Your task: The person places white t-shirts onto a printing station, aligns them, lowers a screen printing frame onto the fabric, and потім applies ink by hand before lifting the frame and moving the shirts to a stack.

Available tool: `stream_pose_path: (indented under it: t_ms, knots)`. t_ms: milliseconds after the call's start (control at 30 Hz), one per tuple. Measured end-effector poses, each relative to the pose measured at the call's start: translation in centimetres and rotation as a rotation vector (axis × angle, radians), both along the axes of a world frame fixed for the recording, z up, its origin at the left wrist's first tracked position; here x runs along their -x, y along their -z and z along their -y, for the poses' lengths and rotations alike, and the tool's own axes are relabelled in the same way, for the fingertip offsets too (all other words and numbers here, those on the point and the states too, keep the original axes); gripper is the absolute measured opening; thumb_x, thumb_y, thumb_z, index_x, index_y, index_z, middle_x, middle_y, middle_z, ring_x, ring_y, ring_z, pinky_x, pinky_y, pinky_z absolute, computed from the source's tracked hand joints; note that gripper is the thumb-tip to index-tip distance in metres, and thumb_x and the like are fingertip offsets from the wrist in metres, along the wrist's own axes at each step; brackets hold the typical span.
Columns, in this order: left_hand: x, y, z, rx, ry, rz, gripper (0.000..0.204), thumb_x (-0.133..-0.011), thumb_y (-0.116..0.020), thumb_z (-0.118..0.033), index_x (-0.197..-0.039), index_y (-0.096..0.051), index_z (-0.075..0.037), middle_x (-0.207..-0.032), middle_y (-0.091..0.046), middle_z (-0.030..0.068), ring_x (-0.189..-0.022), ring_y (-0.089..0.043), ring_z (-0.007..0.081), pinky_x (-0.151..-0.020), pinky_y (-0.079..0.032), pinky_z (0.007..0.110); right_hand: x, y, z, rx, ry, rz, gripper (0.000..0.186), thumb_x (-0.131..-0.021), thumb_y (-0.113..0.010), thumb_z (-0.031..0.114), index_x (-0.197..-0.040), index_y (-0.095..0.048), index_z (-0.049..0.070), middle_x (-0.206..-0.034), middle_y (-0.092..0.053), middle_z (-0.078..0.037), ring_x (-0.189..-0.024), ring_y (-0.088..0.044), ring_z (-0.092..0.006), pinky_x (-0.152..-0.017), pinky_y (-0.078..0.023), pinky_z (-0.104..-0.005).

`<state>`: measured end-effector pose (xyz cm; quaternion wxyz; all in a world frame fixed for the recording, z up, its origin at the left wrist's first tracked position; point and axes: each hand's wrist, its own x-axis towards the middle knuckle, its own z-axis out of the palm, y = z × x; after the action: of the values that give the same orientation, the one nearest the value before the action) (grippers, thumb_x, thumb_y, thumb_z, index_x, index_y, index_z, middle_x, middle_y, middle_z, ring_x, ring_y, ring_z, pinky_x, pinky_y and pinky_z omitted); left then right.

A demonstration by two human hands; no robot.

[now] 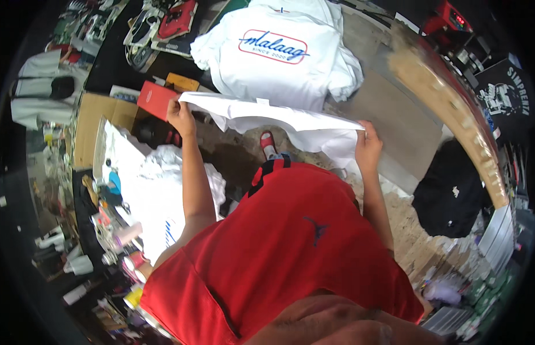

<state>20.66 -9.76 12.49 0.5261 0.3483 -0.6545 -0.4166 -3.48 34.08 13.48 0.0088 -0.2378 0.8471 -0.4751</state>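
A white T-shirt (279, 115) hangs stretched between my two hands, its upper edge running from one to the other. My left hand (183, 119) grips one end, close to a red box (156, 99). The other end is pinched in my right hand (368, 146), a little nearer to me. Beyond the held shirt lies a pile of white T-shirts (244, 72), the top one showing a blue and red printed design. The lower folds of the held shirt droop over the floor in front of me.
At my left, more white shirts (158, 201) lie beside an open cardboard box (86, 135). A long curved board (445, 92) edges the right side, with a black cloth (451, 190) below it. Far right stands a red machine (451, 20) with a lit display.
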Motion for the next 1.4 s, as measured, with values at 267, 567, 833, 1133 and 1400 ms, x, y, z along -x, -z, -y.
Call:
stream_pose_path:
  t_ms: [267,567,833,1133,1400]
  knots:
    - [1.3,-1.9,12.3,-0.048,0.212,0.127,0.003,-0.089,-0.063,-0.002,-0.087,-0.063,0.000,-0.080,-0.063,0.0001,-0.071,-0.053,0.0066,-0.068,-0.043,0.022,1.7,1.1,8.6,0.024,-0.026,0.126,0.015,-0.091,-0.064,0.010,-0.104,-0.065,0.002,-0.087,-0.069,-0.011,-0.078,-0.061,-0.0158,-0.074,-0.048,-0.0293]
    - [3.7,-6.6,22.4,-0.105,0.523,0.473,0.006,-0.083,-0.071,-0.005,-0.085,-0.070,0.001,-0.073,-0.065,-0.0002,-0.067,-0.053,0.0059,-0.062,-0.044,0.023,2.5,-5.8,13.0,0.033,0.067,0.247,0.016,-0.088,-0.069,0.013,-0.094,-0.067,-0.001,-0.082,-0.065,-0.001,-0.075,-0.055,-0.0086,-0.070,-0.046,-0.0239]
    - [32.6,-4.0,29.7,0.512,0.652,1.040,0.043,-0.087,-0.065,-0.045,-0.093,-0.070,-0.003,-0.091,-0.069,0.0196,-0.085,-0.067,0.0360,-0.075,-0.051,0.044,22.6,1.2,19.6,0.014,0.304,0.021,0.026,-0.085,-0.075,0.027,-0.087,-0.067,0.002,-0.068,-0.060,-0.002,-0.061,-0.047,-0.0085,-0.060,-0.041,-0.0240]
    - [35.6,12.1,27.8,0.356,0.135,1.109,0.039,-0.088,-0.064,-0.035,-0.109,-0.060,-0.003,-0.108,-0.063,0.0200,-0.103,-0.059,0.0405,-0.086,-0.049,0.050,28.0,9.4,24.6,-0.368,0.274,0.216,0.044,-0.084,-0.071,0.044,-0.105,-0.067,0.006,-0.093,-0.070,-0.017,-0.088,-0.067,-0.0342,-0.080,-0.051,-0.0399]
    - [21.5,12.0,24.3,0.125,-0.295,1.035,0.051,-0.087,-0.067,-0.042,-0.113,-0.064,0.001,-0.114,-0.060,0.0243,-0.109,-0.055,0.0409,-0.098,-0.040,0.049,28.9,8.4,18.6,-0.797,-0.126,0.318,0.053,-0.077,-0.077,0.028,-0.120,-0.060,0.004,-0.112,-0.065,-0.022,-0.104,-0.063,-0.0362,-0.090,-0.049,-0.0410]
